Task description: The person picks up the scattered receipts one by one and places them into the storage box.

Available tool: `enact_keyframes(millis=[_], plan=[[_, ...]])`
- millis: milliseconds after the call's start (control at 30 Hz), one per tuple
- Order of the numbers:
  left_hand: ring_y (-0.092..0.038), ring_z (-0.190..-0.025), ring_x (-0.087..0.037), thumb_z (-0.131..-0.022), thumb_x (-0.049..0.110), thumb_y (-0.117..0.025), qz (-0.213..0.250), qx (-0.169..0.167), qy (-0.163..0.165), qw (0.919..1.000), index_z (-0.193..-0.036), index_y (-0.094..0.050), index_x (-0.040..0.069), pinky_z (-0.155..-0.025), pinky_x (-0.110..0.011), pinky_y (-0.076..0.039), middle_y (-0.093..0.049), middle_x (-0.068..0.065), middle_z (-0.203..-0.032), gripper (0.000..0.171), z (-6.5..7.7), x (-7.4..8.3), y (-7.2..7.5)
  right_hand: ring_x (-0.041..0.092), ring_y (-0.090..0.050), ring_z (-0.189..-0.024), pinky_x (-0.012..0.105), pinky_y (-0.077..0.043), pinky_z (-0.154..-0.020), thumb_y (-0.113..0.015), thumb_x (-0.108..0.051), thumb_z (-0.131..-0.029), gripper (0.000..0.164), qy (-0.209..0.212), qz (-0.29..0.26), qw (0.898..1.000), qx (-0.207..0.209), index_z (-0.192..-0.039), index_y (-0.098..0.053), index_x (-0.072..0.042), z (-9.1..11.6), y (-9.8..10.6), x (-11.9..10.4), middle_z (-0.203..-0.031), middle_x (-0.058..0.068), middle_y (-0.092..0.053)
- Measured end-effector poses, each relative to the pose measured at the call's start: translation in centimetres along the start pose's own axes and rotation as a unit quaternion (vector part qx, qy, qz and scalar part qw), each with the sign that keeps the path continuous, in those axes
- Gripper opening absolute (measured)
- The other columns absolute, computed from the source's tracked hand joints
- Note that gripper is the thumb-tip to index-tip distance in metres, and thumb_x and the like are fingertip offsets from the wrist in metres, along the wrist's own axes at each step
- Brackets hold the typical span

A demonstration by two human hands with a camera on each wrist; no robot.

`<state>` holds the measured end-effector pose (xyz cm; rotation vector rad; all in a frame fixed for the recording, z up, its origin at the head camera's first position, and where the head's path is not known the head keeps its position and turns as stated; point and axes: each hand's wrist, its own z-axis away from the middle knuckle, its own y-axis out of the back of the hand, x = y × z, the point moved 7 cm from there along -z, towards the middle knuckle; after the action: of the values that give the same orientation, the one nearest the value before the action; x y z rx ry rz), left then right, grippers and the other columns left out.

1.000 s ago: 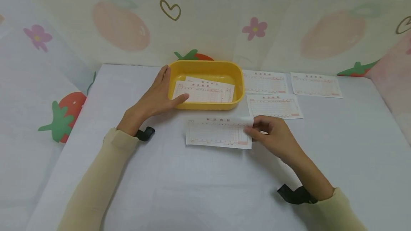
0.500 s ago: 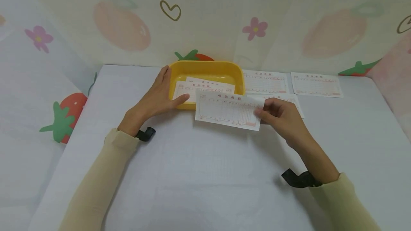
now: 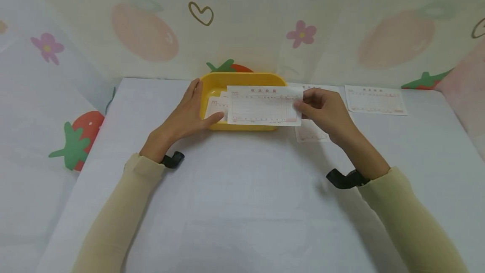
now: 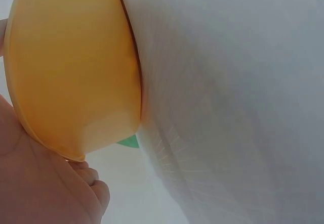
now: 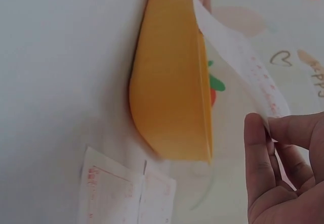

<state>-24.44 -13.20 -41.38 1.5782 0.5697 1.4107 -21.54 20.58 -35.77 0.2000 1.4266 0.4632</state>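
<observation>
My right hand [image 3: 327,106] pinches a white receipt slip [image 3: 265,106] by its right edge, between thumb and fingers. The slip is raised over the yellow plastic basin [image 3: 244,78] and covers much of its inside in the head view. In the right wrist view, the held slip [image 5: 238,52] stands above the basin's rim [image 5: 205,97]. My left hand [image 3: 179,115] holds the basin's left end, thumb over the front rim and fingers along the side. Another receipt slip [image 3: 216,106] lies inside the basin, partly hidden behind the held one.
To the right of the basin, more receipt slips lie on the white-covered table: one at the far right [image 3: 376,99], one nearer the front [image 3: 311,132], and one behind my right hand [image 3: 295,84]. A printed cloth backdrop [image 3: 246,24] rises directly behind the basin.
My right hand has lifted the receipt slip from in front of the basin, moving it up and away from me until it overlaps the basin. The left hand has stayed on the basin.
</observation>
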Motion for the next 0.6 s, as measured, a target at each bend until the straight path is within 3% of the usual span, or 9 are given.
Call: enact_keyframes(millis=[300, 500, 600], plan=[[-0.003, -0.168, -0.033, -0.096, 0.073, -0.055, -0.005, -0.014, 0.010, 0.9998, -0.169, 0.012, 0.007, -0.136, -0.053, -0.018, 0.012, -0.011, -0.180, 0.119, 0.1, -0.1, -0.1, 0.022, -0.070, -0.101, 0.024, -0.064, -0.088, -0.069, -0.019, -0.104, 0.030, -0.002, 0.034, 0.999, -0.007, -0.129, -0.069, -0.003, -3.1, -1.6, -1.5, -0.127, 0.015, -0.070], [-0.003, -0.168, -0.032, -0.095, 0.073, -0.056, -0.005, -0.012, 0.007, 0.9999, -0.169, 0.012, 0.007, -0.136, -0.052, -0.017, 0.011, -0.012, -0.180, 0.120, 0.1, 0.0, 0.1, 0.029, -0.071, -0.103, 0.036, -0.064, -0.095, -0.070, -0.019, -0.103, 0.033, 0.012, 0.086, 0.996, -0.019, -0.131, -0.068, -0.002, -4.0, -2.5, -2.1, -0.123, 0.018, -0.071], [-0.005, -0.167, -0.033, -0.095, 0.073, -0.057, -0.003, -0.010, 0.003, 0.9999, -0.169, 0.010, 0.007, -0.136, -0.052, -0.018, 0.009, -0.012, -0.180, 0.120, 0.1, 0.1, 0.1, 0.030, -0.073, -0.105, 0.037, -0.065, -0.094, -0.070, -0.022, -0.102, 0.038, 0.010, 0.118, 0.993, -0.016, -0.135, -0.067, -0.003, -4.1, -2.4, -1.9, -0.124, 0.018, -0.071]])
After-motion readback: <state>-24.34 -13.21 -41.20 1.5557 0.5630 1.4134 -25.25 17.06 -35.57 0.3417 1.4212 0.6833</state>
